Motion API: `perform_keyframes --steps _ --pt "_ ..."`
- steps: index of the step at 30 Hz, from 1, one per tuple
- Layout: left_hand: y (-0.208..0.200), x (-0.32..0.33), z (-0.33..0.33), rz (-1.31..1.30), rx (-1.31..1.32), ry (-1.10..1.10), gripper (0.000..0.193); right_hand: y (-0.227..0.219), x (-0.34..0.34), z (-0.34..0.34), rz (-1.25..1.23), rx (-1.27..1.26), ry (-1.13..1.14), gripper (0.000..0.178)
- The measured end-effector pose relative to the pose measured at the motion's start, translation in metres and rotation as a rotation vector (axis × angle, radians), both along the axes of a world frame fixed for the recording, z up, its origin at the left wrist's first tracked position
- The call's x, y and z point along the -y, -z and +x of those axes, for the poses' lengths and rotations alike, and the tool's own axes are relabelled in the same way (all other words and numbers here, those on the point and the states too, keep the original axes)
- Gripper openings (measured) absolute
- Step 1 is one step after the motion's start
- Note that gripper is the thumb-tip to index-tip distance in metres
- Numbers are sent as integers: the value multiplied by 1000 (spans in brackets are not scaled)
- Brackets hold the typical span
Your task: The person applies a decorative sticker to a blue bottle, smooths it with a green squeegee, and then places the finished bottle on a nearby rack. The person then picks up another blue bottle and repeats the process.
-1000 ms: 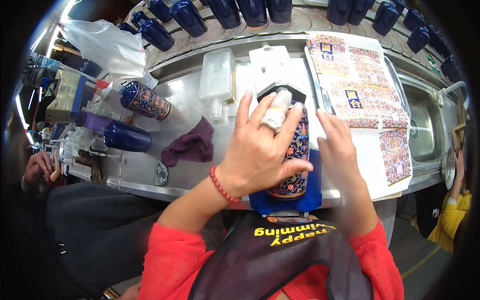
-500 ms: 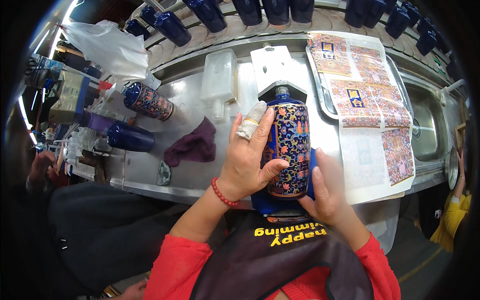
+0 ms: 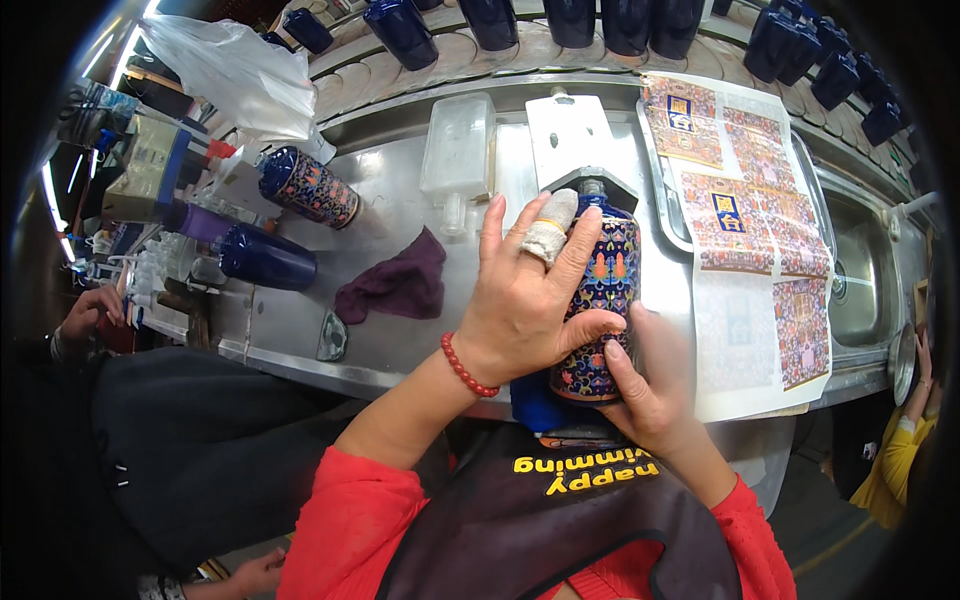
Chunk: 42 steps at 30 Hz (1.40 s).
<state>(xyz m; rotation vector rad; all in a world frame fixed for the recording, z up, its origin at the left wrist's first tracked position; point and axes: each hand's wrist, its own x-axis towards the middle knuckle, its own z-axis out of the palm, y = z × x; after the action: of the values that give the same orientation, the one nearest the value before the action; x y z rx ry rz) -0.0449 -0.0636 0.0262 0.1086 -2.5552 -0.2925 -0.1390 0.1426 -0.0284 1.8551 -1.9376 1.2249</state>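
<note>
A dark blue bottle (image 3: 605,265) wrapped in a colourful floral decal lies in front of me. Its neck rests at the dark angled bracket of a white stand (image 3: 570,135). My left hand (image 3: 530,290) lies over its left side, fingers along the upper body and thumb across the front. A grey cloth cover with a yellow band wraps one finger. At the lower right of the bottle, my right hand (image 3: 650,385) holds it near the base, thumb on the decal; its fingers are partly hidden and blurred. Blue cloth (image 3: 540,400) shows beneath the base.
Printed decal sheets (image 3: 745,240) lie on a tray beside a sink (image 3: 865,265). To my left are a purple cloth (image 3: 395,280), a decorated bottle (image 3: 308,187), a plain blue bottle (image 3: 265,257) and a clear bottle (image 3: 458,150). Another person's hand (image 3: 92,310) is at far left.
The bottle has turned in my hands: the panel at its left side is now out of sight, and orange motifs face up. The whole view has shifted slightly.
</note>
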Motion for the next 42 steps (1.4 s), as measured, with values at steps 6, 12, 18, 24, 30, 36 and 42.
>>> perform_keyframes --steps 6,12,18,24,30,36,42 --pt "-4 2 -2 -30 -11 -5 86 -2 0 0 -2 32 2 72" --pt "-6 -2 -2 -56 23 -25 84 3 -1 -1 2 42 0 74" --pt "-7 -1 3 62 45 -26 86 -15 -2 -13 65 109 -55 73" --pt "3 -3 18 90 8 -85 84 -34 22 -50 165 110 63 67" --pt "6 -6 14 178 26 -80 84 -35 48 -52 179 221 61 59" --pt "6 -3 9 171 -2 -86 82 -39 50 -54 129 204 89 55" --pt "4 -2 4 32 2 -70 79 -39 53 -55 111 193 86 52"
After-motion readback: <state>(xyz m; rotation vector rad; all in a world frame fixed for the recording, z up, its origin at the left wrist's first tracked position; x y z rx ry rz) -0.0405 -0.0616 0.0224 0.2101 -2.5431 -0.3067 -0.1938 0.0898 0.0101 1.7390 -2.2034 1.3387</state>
